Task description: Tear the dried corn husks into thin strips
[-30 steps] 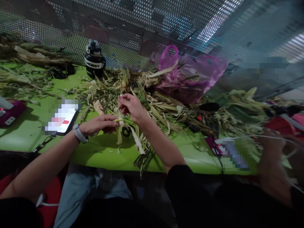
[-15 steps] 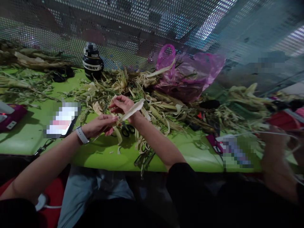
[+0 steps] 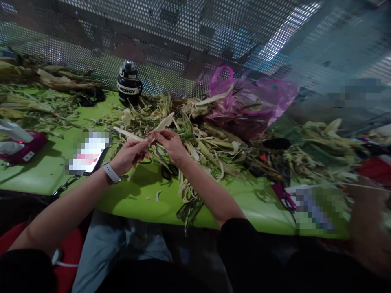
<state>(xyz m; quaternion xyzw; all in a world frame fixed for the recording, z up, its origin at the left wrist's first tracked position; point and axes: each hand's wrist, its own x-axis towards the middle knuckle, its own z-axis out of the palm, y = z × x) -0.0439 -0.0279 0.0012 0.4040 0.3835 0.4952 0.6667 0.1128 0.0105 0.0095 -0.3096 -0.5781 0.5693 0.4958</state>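
Both my hands meet over the green table [image 3: 36,171], pinching strips of pale corn husk. My left hand [image 3: 130,152], with a white watch at the wrist, is closed on a husk strip [image 3: 126,134] that points left. My right hand [image 3: 171,143] is closed on another husk strip [image 3: 164,121] that sticks up to the right. The two strips join where my fingertips touch. A heap of dry husks [image 3: 201,142] lies just behind the hands, and black scissors [image 3: 167,171] lie on the table under them.
A phone [image 3: 88,154] lies left of my hands, a black jar [image 3: 129,83] stands at the back, and a pink plastic bag [image 3: 244,106] sits behind the heap. More husks lie far left. Another person's blurred hand [image 3: 371,232] is at the right edge.
My hands have drawn together and lifted slightly. The husk piece that hung down is now split into two strips spread left and right. The view shifted.
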